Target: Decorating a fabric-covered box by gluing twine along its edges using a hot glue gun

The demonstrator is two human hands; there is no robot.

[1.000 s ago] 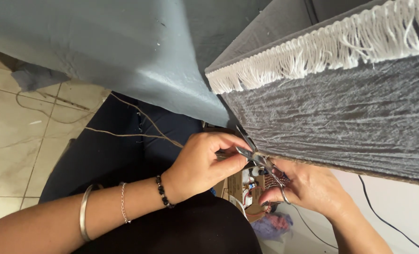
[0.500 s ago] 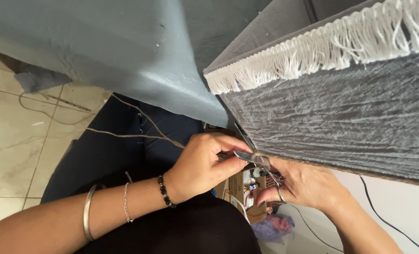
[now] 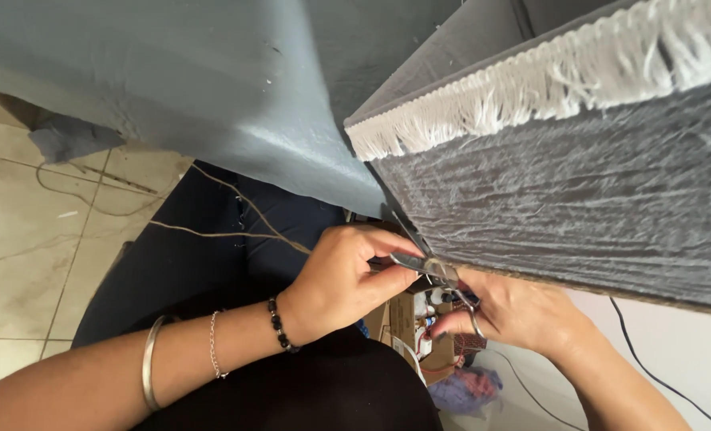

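Note:
My right hand (image 3: 523,311) grips the loops of a pair of metal scissors (image 3: 433,267), whose blades point up to the left at the lower corner of a grey crinkled fabric panel (image 3: 563,191). My left hand (image 3: 343,279) pinches the panel's edge right beside the blades, fingers closed on the fabric. A white fringe (image 3: 531,88) runs along the panel's upper edge. My left wrist wears a black bead bracelet, a thin chain and a metal bangle.
A smooth grey-blue cloth (image 3: 172,80) hangs at the upper left. Thin tan threads (image 3: 227,215) trail over my dark-clothed lap. Beige floor tiles (image 3: 28,239) lie at left. Small boxes and clutter (image 3: 435,351) sit below my hands; a dark cable (image 3: 651,359) runs at right.
The scissors and both hands have shifted slightly along the panel's lower edge; the grip of each hand looks the same.

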